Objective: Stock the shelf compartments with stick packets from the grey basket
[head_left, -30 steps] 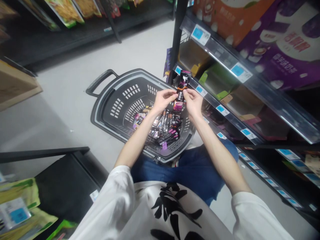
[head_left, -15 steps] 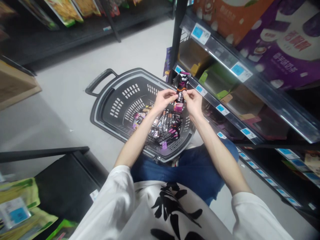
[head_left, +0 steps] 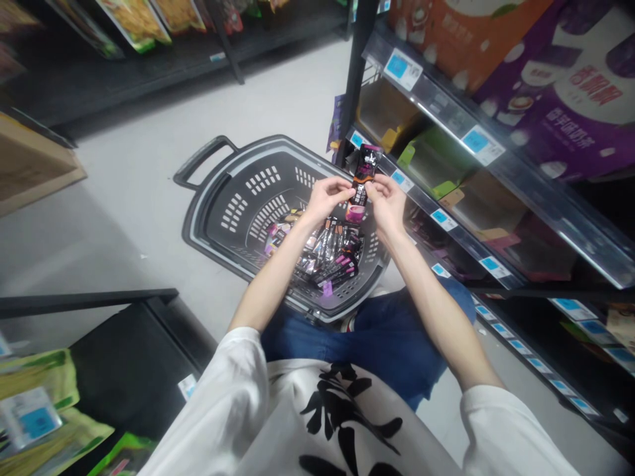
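Both my hands hold one narrow black sachet with orange and pink print, upright above the far side of a dark grey plastic basket. My left hand pinches its left edge. My right hand pinches its right edge. In the bottom of the basket lies a pile of several similar black and pink sachets. The basket stands on the pale floor in front of my knees, its handle pointing away to the left.
A dark shelf unit with blue price tags rises on the right, holding brown and green boxes; orange and purple cartons sit above. Snack bags line a far shelf. A black shelf with green packs is at lower left.
The sachet stays pinched between both hands, tilted very slightly. The view shifted a little; hands and basket barely moved.
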The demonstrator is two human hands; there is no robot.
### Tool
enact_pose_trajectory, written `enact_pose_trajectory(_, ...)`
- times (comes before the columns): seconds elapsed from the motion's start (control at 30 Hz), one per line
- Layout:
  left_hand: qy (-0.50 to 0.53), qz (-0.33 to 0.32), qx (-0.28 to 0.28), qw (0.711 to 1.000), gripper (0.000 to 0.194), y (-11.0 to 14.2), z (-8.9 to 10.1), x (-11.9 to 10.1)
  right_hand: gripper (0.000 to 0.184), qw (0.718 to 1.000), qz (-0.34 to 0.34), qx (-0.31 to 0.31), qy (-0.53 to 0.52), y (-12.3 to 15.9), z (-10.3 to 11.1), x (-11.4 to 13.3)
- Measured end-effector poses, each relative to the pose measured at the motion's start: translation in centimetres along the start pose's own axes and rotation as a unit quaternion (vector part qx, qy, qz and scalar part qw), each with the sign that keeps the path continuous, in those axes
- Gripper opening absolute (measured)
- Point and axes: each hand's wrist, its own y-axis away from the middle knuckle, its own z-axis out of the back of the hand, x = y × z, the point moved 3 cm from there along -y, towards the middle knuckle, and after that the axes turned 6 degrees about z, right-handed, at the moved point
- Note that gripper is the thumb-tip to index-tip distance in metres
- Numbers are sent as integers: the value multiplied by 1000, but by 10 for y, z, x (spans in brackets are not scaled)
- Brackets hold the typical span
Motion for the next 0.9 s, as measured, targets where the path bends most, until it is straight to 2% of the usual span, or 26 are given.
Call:
enact_pose_trajectory(0.3,-4,-2,5,1000,40,1,0,3,38,1000,14,7,8,2,-2,8)
enact_pose_trajectory(0.43,30,31,-26,999,36,1,1,0,25,989,91,23,116,5,-2,33)
enact_pose_trajectory(0.5,68,65,-53,994,31,1,2,-1,12,964,157,49,210,10,-2,51)
enact_pose_trajectory(0.53,92,81,-66,990,30,1,3,-1,14,943,192,83,260,13,-3,59)
enact_pose_trajectory(0.6,134,113,-69,982,29,2,6,-3,27,884,256,187,344,21,-6,69)
enact_pose_trajectory(0.67,156,148,-39,976,32,3,7,-3,38,822,297,284,394,28,-8,73)
enact_pose_trajectory(0.7,156,164,-14,974,34,4,7,-3,40,801,307,310,409,31,-8,74)
enact_pose_trajectory(0.8,125,194,79,970,38,10,1,-5,32,783,301,326,436,38,-1,78)
enact_pose_trajectory(0.9,94,214,160,959,35,18,-11,-8,21,794,261,332,437,44,14,88)
